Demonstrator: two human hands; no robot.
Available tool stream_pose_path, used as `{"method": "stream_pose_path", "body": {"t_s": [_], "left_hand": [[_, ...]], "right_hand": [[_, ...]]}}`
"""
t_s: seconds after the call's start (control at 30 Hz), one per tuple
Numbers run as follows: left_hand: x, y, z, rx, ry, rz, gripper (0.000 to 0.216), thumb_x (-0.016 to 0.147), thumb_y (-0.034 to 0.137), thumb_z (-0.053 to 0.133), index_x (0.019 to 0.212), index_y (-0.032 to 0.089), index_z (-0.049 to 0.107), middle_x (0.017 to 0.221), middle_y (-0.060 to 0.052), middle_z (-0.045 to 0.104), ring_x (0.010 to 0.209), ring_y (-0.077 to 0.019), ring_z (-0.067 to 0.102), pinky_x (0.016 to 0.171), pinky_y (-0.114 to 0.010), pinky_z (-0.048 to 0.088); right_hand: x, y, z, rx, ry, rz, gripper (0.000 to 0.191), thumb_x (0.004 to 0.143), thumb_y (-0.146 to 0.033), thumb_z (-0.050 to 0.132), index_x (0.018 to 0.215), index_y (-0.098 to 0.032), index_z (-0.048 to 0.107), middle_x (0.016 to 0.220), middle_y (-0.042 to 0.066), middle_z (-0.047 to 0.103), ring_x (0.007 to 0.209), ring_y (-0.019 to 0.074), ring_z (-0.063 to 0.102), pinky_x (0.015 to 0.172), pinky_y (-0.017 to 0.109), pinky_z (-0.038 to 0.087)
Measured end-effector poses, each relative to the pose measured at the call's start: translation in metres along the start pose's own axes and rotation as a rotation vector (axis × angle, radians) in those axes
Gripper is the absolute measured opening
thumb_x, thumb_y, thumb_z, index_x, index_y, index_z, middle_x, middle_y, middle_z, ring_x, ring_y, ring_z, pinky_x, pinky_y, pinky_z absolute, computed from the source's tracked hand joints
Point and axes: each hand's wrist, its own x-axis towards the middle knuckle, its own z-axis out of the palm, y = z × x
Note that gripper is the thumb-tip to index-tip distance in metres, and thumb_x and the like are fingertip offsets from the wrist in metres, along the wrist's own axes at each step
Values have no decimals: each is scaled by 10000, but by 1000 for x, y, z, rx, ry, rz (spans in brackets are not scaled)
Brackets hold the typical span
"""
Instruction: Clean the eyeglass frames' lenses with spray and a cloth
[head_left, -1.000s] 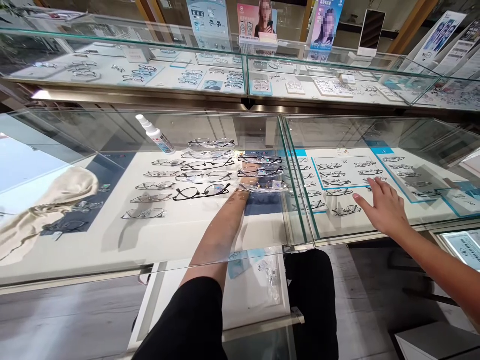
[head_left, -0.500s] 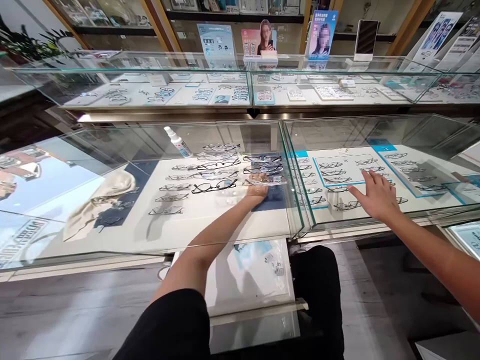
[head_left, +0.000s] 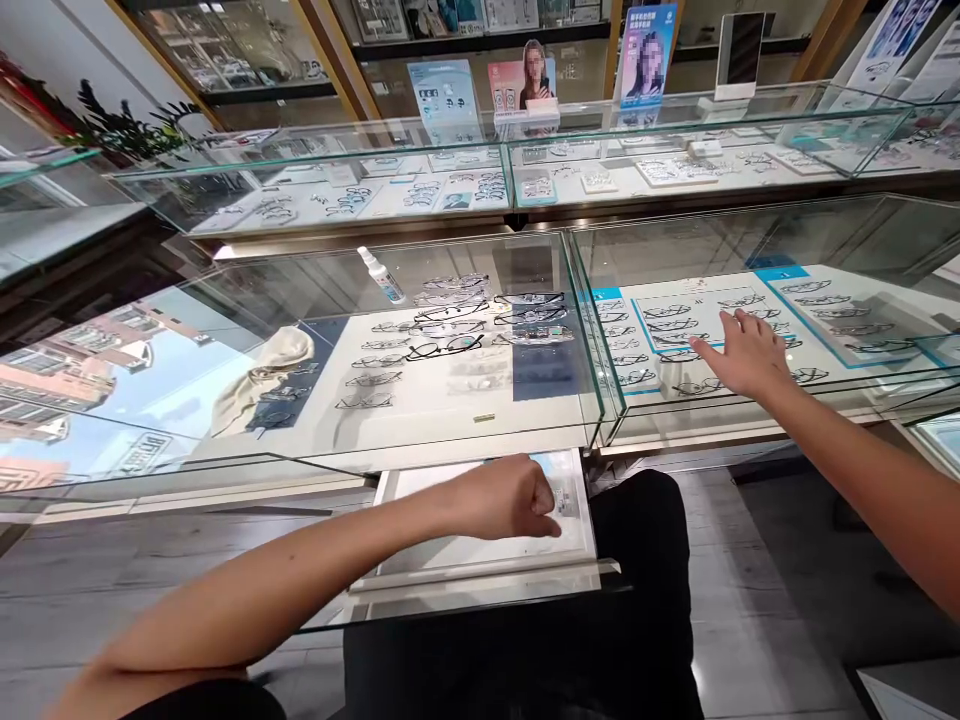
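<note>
My left hand (head_left: 511, 497) is over the pulled-out white drawer (head_left: 420, 572), below the glass case's front edge. Its fingers are curled in, and I see nothing in them. My right hand (head_left: 750, 352) lies on the glass top of the right display case (head_left: 757, 405), fingers spread, holding nothing. Under that glass are rows of eyeglasses (head_left: 694, 387). In the left case several eyeglasses frames (head_left: 446, 347) stand in columns, some of them on a dark blue mat (head_left: 544, 375). A small tag-like strip (head_left: 484, 418) lies near the front of the white base.
A white spray bottle (head_left: 381, 274) and a beige cloth (head_left: 274, 365) are at the left case. Another glass counter (head_left: 360, 165) with eyeglasses runs behind, carrying advertising cards (head_left: 446, 100) and a plant (head_left: 124, 130). My knee (head_left: 641, 540) is beside the drawer.
My left hand has come back out of the left case, away from the eyeglasses on the blue mat, to above the drawer. My right hand stays on the glass. The view has shifted slightly.
</note>
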Motion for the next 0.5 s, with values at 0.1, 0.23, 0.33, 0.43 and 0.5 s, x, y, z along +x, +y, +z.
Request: {"method": "stream_pose_path", "body": {"t_s": [0.1,0.23,0.33,0.43,0.5], "left_hand": [[-13,34,-51,130,-158,-36,582,827,251,757,614,217,217,618,52,142,599,-123,101,555,-358,98],[10,35,-128,374,126,-179,480,819,317,825,615,209,404,546,63,382,536,-113,320,556,-295,232],[45,18,-174,624,600,-263,187,855,357,855,857,214,735,848,-12,771,764,-184,667,682,-272,429],[79,2,-201,831,767,-337,375,890,362,865,1233,214,836,1210,-112,841,1152,-310,756,937,-325,545],[96,-8,-210,893,718,-389,439,906,368,860,1307,190,831,1257,-148,834,1218,-345,751,1024,-360,556]], "right_hand": [[2,2,3,-4,19,-7,980,1031,-779,289,1720,-88,376,1817,248,318,1662,473,293,1316,676,298],[3,4,6,-6,21,-6,971,1036,-773,280,1719,-89,375,1819,246,310,1664,464,291,1315,675,297],[4,4,7,7,24,-7,973,1033,-774,288,1717,-87,379,1819,250,307,1663,464,284,1315,675,294],[5,5,9,15,29,-11,981,1026,-782,295,1713,-88,385,1814,252,318,1655,472,291,1312,681,293],[4,5,9,18,31,-14,981,1025,-783,297,1713,-89,384,1811,253,323,1652,475,293,1309,685,293]]}}
